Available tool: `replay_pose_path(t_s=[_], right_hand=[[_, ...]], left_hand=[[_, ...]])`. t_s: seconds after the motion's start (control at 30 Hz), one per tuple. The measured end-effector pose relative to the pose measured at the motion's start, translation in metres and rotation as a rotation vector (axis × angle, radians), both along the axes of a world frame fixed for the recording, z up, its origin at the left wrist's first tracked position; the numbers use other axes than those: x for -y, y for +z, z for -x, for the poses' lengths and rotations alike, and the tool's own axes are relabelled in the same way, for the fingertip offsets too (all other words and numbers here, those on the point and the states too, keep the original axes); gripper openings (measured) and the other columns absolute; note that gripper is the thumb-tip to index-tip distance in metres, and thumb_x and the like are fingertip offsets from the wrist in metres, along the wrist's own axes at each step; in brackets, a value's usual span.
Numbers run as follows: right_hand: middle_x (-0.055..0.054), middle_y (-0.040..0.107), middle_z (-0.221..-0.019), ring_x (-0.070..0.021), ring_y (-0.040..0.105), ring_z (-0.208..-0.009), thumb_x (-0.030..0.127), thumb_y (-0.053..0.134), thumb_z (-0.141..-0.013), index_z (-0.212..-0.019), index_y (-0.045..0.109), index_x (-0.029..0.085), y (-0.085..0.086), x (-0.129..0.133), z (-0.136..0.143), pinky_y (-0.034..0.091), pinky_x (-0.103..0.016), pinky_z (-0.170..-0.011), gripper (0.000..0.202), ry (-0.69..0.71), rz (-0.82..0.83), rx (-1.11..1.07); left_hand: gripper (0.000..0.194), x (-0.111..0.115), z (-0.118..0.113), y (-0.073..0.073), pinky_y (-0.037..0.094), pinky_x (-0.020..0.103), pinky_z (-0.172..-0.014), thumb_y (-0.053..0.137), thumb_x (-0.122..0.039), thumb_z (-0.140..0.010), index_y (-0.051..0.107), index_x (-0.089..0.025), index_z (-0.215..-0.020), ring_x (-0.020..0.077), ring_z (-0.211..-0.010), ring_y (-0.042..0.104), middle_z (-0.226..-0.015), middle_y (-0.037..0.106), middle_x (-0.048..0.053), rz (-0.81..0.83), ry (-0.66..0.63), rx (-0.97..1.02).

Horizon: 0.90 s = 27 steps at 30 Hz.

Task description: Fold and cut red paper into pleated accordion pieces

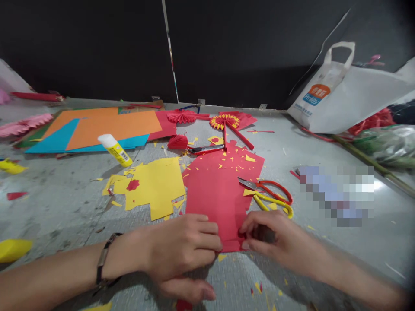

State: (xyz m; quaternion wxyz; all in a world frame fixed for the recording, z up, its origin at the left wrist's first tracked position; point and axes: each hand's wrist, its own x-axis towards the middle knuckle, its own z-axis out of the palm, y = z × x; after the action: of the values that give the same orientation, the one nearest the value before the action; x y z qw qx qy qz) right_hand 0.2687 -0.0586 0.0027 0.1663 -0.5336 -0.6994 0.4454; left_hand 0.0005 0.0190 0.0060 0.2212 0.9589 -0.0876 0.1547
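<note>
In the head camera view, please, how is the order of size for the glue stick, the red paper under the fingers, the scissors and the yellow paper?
Largest to smallest, as they look:
1. Red paper
2. Yellow paper
3. Scissors, handles included
4. Glue stick

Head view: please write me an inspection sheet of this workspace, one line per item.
Surface: grey surface, marked with dark specks.
Job's things: red sheet, its near edge creased; scissors partly on it; cutter, glue stick and yellow sheet nearby.
Clutter: paper scraps, red and yellow, scattered about.
Hands: left hand flat at the red sheet's near left; right hand, thumb and fingertips at its near right corner, grip unclear.
Cables: nothing seen that is clearly a cable.
Surroundings: dark panel behind; orange sheets far left; white bag far right; pixelated object at right, unidentifiable.
</note>
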Motion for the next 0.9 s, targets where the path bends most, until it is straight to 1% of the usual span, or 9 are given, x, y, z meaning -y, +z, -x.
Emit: replay_pose_path(t_s=[0.07,0.13,0.23,0.33,0.43,0.5,0.6,0.73,0.9], right_hand=[[-0.001,0.074,-0.094,-0.0171,0.065,-0.084,0.028,0.065,-0.099,-0.097,0.069,0.023,0.002,0.002,0.005,0.050,-0.030,-0.077,0.007,0.018,-0.058,-0.007],[-0.001,0.075,-0.098,-0.0173,0.066,-0.088,0.028,0.063,-0.100,-0.100,0.069,0.023,0.003,0.005,0.008,0.050,-0.031,-0.080,0.008,0.021,-0.077,-0.017],[0.000,0.075,-0.097,-0.0170,0.066,-0.088,0.029,0.063,-0.100,-0.100,0.069,0.024,0.004,0.006,0.009,0.050,-0.031,-0.080,0.008,0.006,-0.081,-0.001],[0.000,0.074,-0.096,-0.0170,0.066,-0.086,0.028,0.064,-0.099,-0.098,0.069,0.023,0.004,0.005,0.006,0.050,-0.031,-0.079,0.007,-0.015,-0.086,0.033],[0.000,0.072,-0.091,-0.0155,0.063,-0.077,0.027,0.062,-0.099,-0.099,0.069,0.023,0.004,0.001,-0.002,0.049,-0.029,-0.070,0.009,0.001,-0.051,0.060],[0.000,0.069,-0.086,-0.0155,0.061,-0.073,0.033,0.070,-0.095,-0.099,0.069,0.023,0.004,-0.001,-0.008,0.047,-0.029,-0.066,0.011,0.048,-0.021,0.095],[0.001,0.067,-0.086,-0.0168,0.060,-0.077,0.039,0.082,-0.087,-0.096,0.067,0.024,0.007,-0.003,-0.013,0.045,-0.030,-0.068,0.023,0.109,-0.009,0.154],[0.001,0.067,-0.088,-0.0159,0.059,-0.078,0.024,0.068,-0.094,-0.099,0.066,0.025,0.016,-0.001,-0.011,0.044,-0.030,-0.069,0.005,0.138,-0.007,0.191],[0.003,0.065,-0.086,-0.0145,0.056,-0.076,0.018,0.066,-0.091,-0.096,0.065,0.024,0.020,0.000,-0.006,0.042,-0.029,-0.068,0.008,0.176,-0.052,0.225]], left_hand=[[0.048,0.002,0.001,0.000,0.040,0.043,-0.062,0.043,-0.044,-0.107,0.059,-0.018,-0.069,0.0230,-0.066,0.052,-0.070,0.059,0.007,-0.006,0.023,0.003],[0.047,0.003,0.002,0.001,0.040,0.042,-0.063,0.045,-0.045,-0.106,0.059,-0.018,-0.070,0.0224,-0.068,0.051,-0.071,0.056,0.006,-0.012,0.028,-0.009],[0.050,0.004,0.002,0.002,0.043,0.042,-0.067,0.039,-0.049,-0.108,0.067,-0.013,-0.088,0.0244,-0.075,0.055,-0.079,0.060,0.009,-0.030,0.041,-0.040],[0.063,0.004,0.000,0.000,0.046,0.043,-0.074,0.027,-0.053,-0.111,0.067,-0.005,-0.113,0.0270,-0.082,0.057,-0.089,0.064,0.013,-0.045,0.057,-0.057],[0.068,0.003,-0.001,-0.004,0.048,0.043,-0.080,0.028,-0.061,-0.110,0.064,-0.004,-0.121,0.0284,-0.087,0.059,-0.098,0.066,0.016,-0.042,0.036,-0.099],[0.068,0.002,-0.001,-0.007,0.049,0.043,-0.083,0.032,-0.063,-0.108,0.063,-0.005,-0.124,0.0290,-0.090,0.060,-0.103,0.066,0.016,-0.030,0.034,-0.137],[0.066,0.001,0.000,-0.008,0.050,0.043,-0.085,0.035,-0.064,-0.108,0.062,-0.007,-0.127,0.0294,-0.093,0.060,-0.107,0.066,0.017,-0.018,0.034,-0.169],[0.065,0.000,0.001,-0.007,0.051,0.043,-0.086,0.035,-0.063,-0.108,0.060,-0.007,-0.129,0.0297,-0.094,0.059,-0.109,0.066,0.018,-0.020,0.032,-0.173],[0.062,-0.001,0.000,-0.005,0.051,0.042,-0.085,0.035,-0.062,-0.108,0.060,-0.009,-0.128,0.0292,-0.095,0.060,-0.110,0.066,0.018,0.002,0.019,-0.163]])
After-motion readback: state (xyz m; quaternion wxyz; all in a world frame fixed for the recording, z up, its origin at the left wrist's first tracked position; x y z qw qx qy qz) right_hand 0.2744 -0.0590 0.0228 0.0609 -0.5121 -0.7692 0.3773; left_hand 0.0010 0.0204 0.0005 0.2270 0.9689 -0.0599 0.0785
